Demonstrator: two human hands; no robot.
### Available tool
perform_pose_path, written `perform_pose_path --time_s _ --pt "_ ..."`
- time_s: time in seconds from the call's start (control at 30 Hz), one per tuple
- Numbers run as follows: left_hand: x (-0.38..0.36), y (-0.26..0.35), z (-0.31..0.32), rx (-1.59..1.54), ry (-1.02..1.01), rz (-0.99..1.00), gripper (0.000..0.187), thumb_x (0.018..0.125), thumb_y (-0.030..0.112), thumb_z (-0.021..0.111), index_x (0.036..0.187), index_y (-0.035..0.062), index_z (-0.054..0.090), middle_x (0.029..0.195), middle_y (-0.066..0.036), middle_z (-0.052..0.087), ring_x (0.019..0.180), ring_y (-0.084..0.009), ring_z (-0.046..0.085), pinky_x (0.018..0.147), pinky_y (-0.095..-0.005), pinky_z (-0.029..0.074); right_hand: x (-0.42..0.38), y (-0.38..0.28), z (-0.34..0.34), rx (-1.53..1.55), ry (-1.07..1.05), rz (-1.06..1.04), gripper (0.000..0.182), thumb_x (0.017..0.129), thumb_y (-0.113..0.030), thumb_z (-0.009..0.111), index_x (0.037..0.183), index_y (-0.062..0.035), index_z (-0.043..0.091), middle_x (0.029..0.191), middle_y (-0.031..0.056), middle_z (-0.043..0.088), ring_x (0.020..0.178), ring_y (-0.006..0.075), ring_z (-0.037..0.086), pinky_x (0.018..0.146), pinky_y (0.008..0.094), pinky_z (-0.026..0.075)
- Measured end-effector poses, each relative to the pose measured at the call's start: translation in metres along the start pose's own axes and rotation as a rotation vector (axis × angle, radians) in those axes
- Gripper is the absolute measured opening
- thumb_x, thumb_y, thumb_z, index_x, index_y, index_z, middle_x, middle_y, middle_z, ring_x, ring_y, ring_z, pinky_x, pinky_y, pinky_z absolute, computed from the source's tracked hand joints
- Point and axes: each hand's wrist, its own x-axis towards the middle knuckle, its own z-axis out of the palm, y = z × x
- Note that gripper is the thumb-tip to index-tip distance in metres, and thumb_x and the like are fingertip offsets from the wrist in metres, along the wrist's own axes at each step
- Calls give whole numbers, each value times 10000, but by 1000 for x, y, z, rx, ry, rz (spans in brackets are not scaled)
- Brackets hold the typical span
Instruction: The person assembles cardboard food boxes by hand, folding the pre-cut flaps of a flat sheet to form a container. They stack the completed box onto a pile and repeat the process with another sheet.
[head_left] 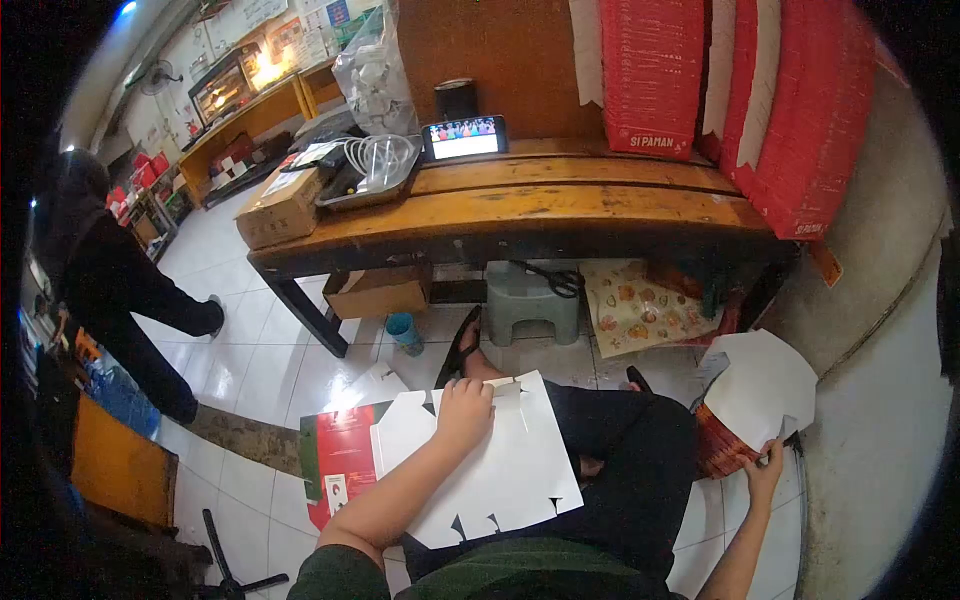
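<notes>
A flat white die-cut cardboard sheet with notches along its edges lies across the person's lap. My left hand rests on its upper part, the fingers curled at a folded flap near the top edge. A red and green printed sheet sticks out from under it on the left. At the right, my right hand pinches the lower corner of a stack of cardboard sheets, white on top with red-brown edges below, standing on the floor by the wall.
A wooden bench ahead bears a lit phone, a tray, a carton and red box stacks. Under it are a grey stool with scissors and a blue cup. Another person stands left.
</notes>
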Motion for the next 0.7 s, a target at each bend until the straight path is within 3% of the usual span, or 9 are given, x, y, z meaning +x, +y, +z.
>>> perform_pose_path --time_s 0.13,0.23,0.33,0.43,0.47,0.53,0.57,0.63,0.7 --pt "4 -1 1 -89 -5 46 364 814 117 646 1175 72 653 969 -79 631 965 -275 624 834 -434 495 9 -69 -19 -266 -7 -240 462 759 -116 845 1077 -45 517 1124 108 554 1061 243 563 962 352 458" --pt "3 -2 -24 -219 122 92 363 811 42 625 1157 124 696 955 -83 647 907 -278 634 806 -413 498 22 -114 -9 -268 345 -415 319 878 -100 736 1134 -43 554 1223 141 573 1156 228 565 948 328 480" --pt "6 -2 -73 -357 238 237 389 788 -2 641 1128 159 736 962 -75 669 866 -270 640 777 -398 500 23 -140 30 89 299 -351 230 944 -79 651 1152 -40 561 1189 118 575 1095 206 582 902 299 495" --pt "2 7 -110 -447 401 363 381 784 27 656 1132 156 741 962 -49 674 847 -251 633 748 -380 484 2 -212 81 470 -205 -112 316 894 -15 689 1191 -50 586 1114 58 655 975 178 641 898 315 516" --pt "0 9 -120 -468 470 394 375 787 46 660 1138 151 738 961 -40 673 845 -244 628 741 -375 475 -7 -244 102 592 -329 -128 400 886 -6 700 1259 -51 563 1186 79 636 1058 189 638 908 316 527" --pt "-8 16 -134 -468 493 408 367 786 47 661 1138 124 732 990 -43 683 858 -242 633 740 -367 479 -24 -269 140 764 -682 -84 701 863 -15 741 1467 -85 393 1347 135 556 1151 203 604 895 327 548" --pt "-12 18 -140 -468 505 412 364 785 48 662 1137 110 729 1004 -44 687 865 -241 636 739 -364 480 -34 -270 161 874 -782 11 725 866 -7 740 1481 -80 363 1282 148 594 1112 192 623 890 321 546" --pt "-19 17 -144 -399 530 413 374 776 32 667 1146 67 714 1025 -65 682 873 -248 642 746 -372 496 -50 -285 189 834 -713 -46 560 912 -7 696 1413 -25 446 1079 100 700 949 147 673 857 292 539" --pt "-30 16 -141 -327 549 349 390 764 29 681 1152 59 709 1038 -81 679 897 -254 648 761 -383 508 -59 -299 196 892 -666 33 478 930 7 670 1376 -2 499 1088 109 709 955 141 674 859 281 533"
